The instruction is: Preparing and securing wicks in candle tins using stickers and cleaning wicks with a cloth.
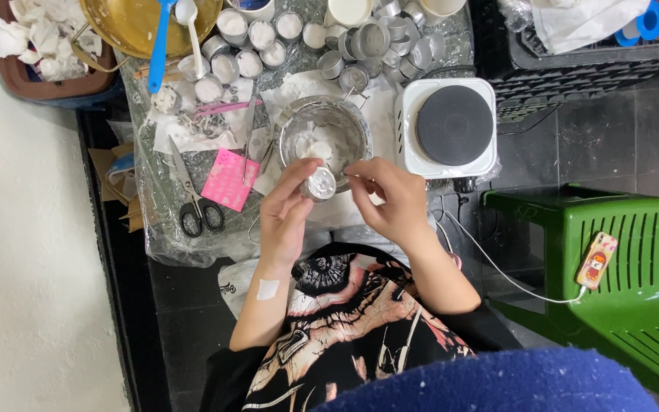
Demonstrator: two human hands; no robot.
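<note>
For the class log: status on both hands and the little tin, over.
Left hand gripping small metal tin. Right hand pinching something thin at its rim. Metal bowl just behind, nothing blocking.

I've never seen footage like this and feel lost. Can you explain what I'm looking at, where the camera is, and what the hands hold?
No machine here: a camera worn on a person's head looks down at their own bare hands. The left hand holds a small round metal cup; the right hand pinches something thin, too small to tell, beside it. On the low table lie a metal bowl, scissors, a pink note, many small tins and a white hotplate. A phone rests on a green stool.
</note>
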